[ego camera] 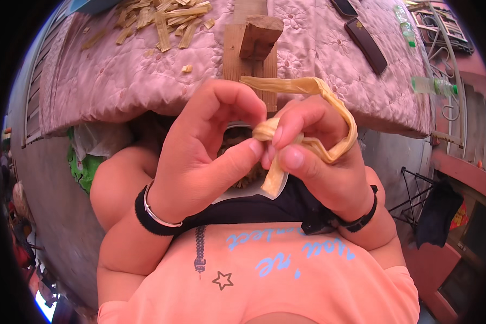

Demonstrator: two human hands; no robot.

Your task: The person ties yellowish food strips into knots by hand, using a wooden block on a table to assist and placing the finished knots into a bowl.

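Observation:
A long strip of pale yellow dried plant fibre (340, 109) is looped and folded between my two hands. My left hand (202, 150) pinches the rounded fold at the strip's middle between thumb and forefinger. My right hand (316, 141) grips the strip close beside that fold. One flat end hangs below the right thumb. From the fold, the rest arcs over the back of my right hand, its other end reaching left above the knuckles. Partly hidden behind my hands, a pale-rimmed container (281, 186) at my lap holds similar-coloured pieces.
A pink quilted cover (146, 77) drapes the surface ahead. On it are a heap of cut fibre strips (166, 20), a wooden board (233, 52) with an upright block (261, 36), a dark oblong case (366, 44) and plastic bottles (435, 86). A blue container (91, 5) stands far left.

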